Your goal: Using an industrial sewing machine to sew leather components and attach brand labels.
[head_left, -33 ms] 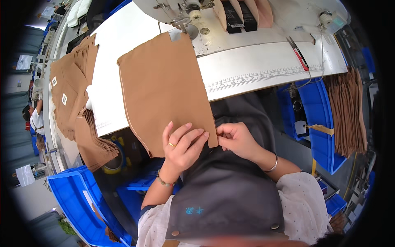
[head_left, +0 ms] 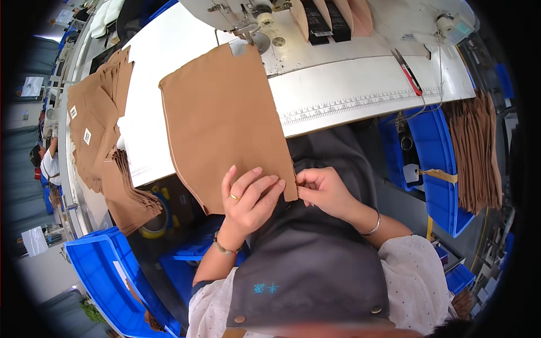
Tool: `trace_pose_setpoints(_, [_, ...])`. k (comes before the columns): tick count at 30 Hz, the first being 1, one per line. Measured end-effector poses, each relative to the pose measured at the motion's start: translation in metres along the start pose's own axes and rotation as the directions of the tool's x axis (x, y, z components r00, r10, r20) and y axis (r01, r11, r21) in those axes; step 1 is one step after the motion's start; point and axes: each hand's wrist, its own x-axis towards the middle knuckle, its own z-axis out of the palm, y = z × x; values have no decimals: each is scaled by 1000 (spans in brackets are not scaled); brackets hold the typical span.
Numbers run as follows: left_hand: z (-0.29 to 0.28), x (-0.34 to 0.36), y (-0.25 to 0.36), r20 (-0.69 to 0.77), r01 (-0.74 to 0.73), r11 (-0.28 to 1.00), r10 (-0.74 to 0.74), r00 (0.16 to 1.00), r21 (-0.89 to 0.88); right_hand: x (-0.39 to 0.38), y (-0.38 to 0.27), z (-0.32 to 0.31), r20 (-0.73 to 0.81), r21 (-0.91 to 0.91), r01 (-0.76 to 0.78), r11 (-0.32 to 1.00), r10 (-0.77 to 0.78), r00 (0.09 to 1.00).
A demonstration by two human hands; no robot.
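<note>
Both grips clamp the brown fabric panel (head_left: 222,118): left hand (head_left: 248,197) flat-fingered, right hand (head_left: 321,188) pinching its corner, beside blue bins (head_left: 434,163).

Garment sewing workshop, factory floor. Industrial sewing machine (head_left: 253,17) mounted on long white worktable (head_left: 360,90) with printed ruler strip along front edge. Stacks of cut tan fabric pieces (head_left: 93,124) piled at table's left end (some carry small paper tags). Blue plastic bins (head_left: 101,270) under and beside table. Another worker (head_left: 48,160) at far left row.
</note>
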Motion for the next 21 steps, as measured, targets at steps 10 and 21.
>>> trace_pose_setpoints(10, [6, 5, -3, 12, -36, 999, 36, 999, -30, -1, -5, 1, 31, 144, -24, 989, 20, 999])
trace_pose_setpoints(21, [6, 4, -2, -15, -23, 999, 22, 1000, -24, -8, -18, -12, 18, -796, 427, 429, -688, 725])
